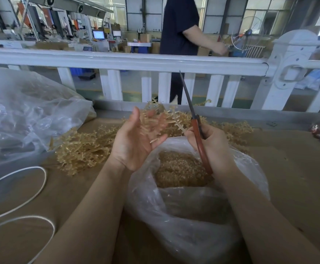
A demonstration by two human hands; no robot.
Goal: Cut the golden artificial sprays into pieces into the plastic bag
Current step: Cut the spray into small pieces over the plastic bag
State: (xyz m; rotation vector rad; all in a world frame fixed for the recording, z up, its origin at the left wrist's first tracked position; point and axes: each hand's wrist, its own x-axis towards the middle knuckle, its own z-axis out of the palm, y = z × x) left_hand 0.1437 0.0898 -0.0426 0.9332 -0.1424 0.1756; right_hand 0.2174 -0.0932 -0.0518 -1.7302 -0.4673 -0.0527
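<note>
1. The table [298, 168] is covered in flat, matte brown cardboard, and it serves as the landmark for the rest.
2. At the table's far edge runs a glossy white railing [117, 60] with square balusters; beyond it stands a person in dark clothing [178, 25].
3. On the table's left part lies a large, crinkled, translucent bag [22, 115], with a smooth white cord [41, 180] looping in front of it.
4. At the table's near middle sits the plastic bag [183, 216], thin, clear and wrinkled, its mouth open upward; inside is a bed of short golden pieces [180, 168], fine and granular in look.
5. The golden artificial sprays [83, 147] lie heaped across the table's middle behind and left of the plastic bag: stiff, branching, spiky plastic twigs, their stems mostly running left to right.
6. The scissors [197, 130] have a dark narrow blade and smooth red-brown handles; their long axis is close to upright, tip pointing up and slightly left, above the bag's mouth.
7. The right hand [212, 145] is wrapped around the scissor handles, over the bag's right rim.
8. The left hand [136, 141] is spread, palm up, fingers loosely extended and blurred, over the bag's left rim, with a few small golden bits at its fingertips.
</note>
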